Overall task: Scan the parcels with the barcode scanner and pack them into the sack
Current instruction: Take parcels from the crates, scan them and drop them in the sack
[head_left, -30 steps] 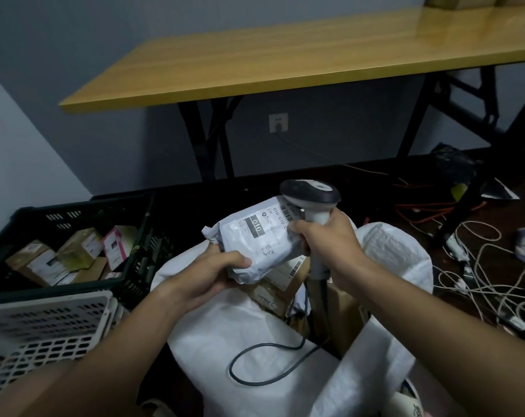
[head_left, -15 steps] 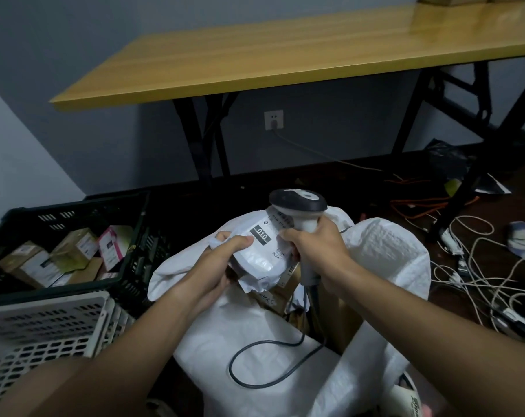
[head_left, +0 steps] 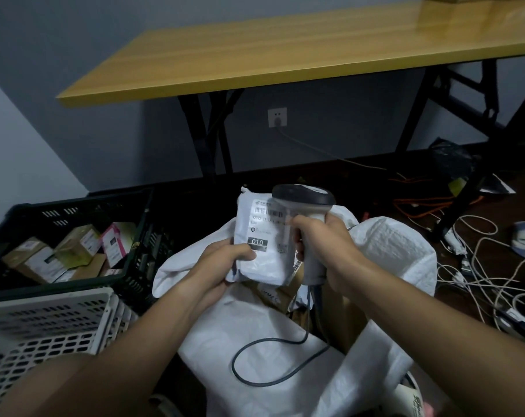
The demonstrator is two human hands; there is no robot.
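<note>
Holding a white plastic mailer parcel [head_left: 262, 245] upright above the open sack [head_left: 390, 251], the left hand [head_left: 225, 260] pinches its lower left edge, thumb on the front. A second ago the parcel lay tilted with its label slanting; half a second ago it was pushed down toward the sack's mouth. Now it stands straight, label facing the camera. The right hand [head_left: 324, 245] is wrapped around the grip of the barcode scanner [head_left: 303, 203], whose dark head sits just beside the parcel's top right corner, touching or nearly so — which of the two I cannot tell.

By my reading, the parcel has been squared up so the barcode meets the scanner; packing has not yet happened for this one.

Readable writing: a black box printed "010" in white, a barcode strip near the top, and a line beginning "010" below it. A small logo and finer print are too blurred to read.

Brown boxes already lie inside the sack. More parcels wait in a black crate [head_left: 75, 206] to the left — well apart.
</note>
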